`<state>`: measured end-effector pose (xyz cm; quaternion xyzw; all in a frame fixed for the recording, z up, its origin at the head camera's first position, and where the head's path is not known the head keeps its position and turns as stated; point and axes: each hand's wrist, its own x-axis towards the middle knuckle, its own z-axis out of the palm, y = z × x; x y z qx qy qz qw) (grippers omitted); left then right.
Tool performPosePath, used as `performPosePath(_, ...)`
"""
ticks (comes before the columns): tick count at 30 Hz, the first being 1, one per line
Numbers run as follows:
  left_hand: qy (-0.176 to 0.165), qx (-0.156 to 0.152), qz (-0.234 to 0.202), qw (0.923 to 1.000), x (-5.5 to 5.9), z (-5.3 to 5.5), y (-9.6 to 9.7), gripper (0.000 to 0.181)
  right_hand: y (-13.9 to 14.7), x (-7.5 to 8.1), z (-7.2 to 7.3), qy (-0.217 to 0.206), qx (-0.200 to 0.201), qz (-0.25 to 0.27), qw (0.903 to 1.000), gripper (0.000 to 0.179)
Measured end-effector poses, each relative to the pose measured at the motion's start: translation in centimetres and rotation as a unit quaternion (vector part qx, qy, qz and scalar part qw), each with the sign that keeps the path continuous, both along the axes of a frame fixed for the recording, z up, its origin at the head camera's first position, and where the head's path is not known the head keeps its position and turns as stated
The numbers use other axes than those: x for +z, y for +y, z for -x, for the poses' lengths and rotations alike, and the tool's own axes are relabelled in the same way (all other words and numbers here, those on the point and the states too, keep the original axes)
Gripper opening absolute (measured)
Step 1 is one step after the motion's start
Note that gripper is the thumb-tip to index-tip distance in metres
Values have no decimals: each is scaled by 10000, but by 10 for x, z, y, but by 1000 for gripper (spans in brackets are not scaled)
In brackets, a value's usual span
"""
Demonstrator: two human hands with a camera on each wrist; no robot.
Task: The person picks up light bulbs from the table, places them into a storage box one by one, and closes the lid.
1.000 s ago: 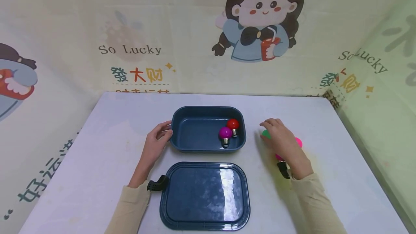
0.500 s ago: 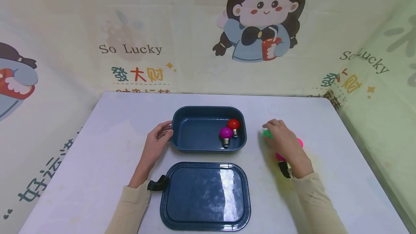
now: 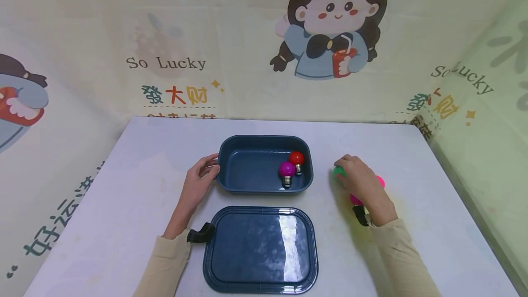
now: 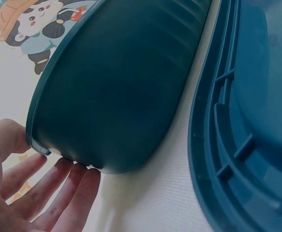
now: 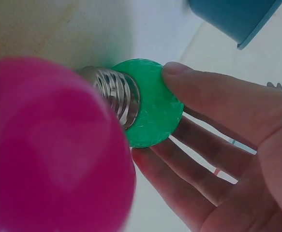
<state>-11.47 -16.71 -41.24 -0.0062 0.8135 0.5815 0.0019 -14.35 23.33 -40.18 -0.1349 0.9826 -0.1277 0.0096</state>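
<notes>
At the left end of a dark blue box (image 3: 251, 171), my left hand (image 3: 195, 182) touches the outer wall with its fingertips, thumb near the rim. Inside the box, toward the right, lie a purple light bulb (image 3: 286, 169) and a red light bulb (image 3: 296, 158). My right hand (image 3: 363, 180) holds a green light bulb (image 5: 155, 106) by its round part, thumb on one side and fingers on the other. Close by, a magenta light bulb (image 5: 58, 150) looms large in the right wrist view. A pink light bulb (image 3: 381, 181) is partly hidden behind the right hand.
In front of the box lies a dark blue lid (image 3: 260, 249) on the white table (image 3: 123, 205). A printed cloth (image 3: 243, 35) hangs behind and at both sides. Black straps (image 3: 201, 233) are at the wrists.
My right hand's fingers have come down around the green bulb, shifting slightly to the right. The left hand keeps its place at the box.
</notes>
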Motion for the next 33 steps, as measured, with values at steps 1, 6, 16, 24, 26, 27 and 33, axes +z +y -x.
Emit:
performPosePath(1, 11, -10, 1, 10000, 0, 0, 0, 42, 0, 0, 0, 11, 17, 14, 10000, 33)
performPosePath(6, 30, -18, 34, 10000, 1, 0, 1, 43, 1, 2, 1, 44, 87, 70, 9999, 31)
performPosePath(16, -13, 3, 41, 10000, 4, -1, 1, 42, 0, 7, 2, 270, 254, 190, 9991, 31)
performPosePath(24, -29, 7, -11, 10000, 2, -1, 1, 42, -7, 18, 2, 548, 390, 470, 9966, 35)
performPosePath(26, -26, 4, -28, 10000, 2, -1, 1, 43, -9, 21, 1, 545, 381, 516, 9964, 36)
performPosePath(27, -22, 4, -33, 10000, 2, -1, 1, 43, -11, 23, 1, 523, 364, 513, 9967, 37)
performPosePath(33, -14, -3, -23, 10000, 2, -1, 1, 43, -21, 33, -2, 489, 276, 441, 9974, 43)
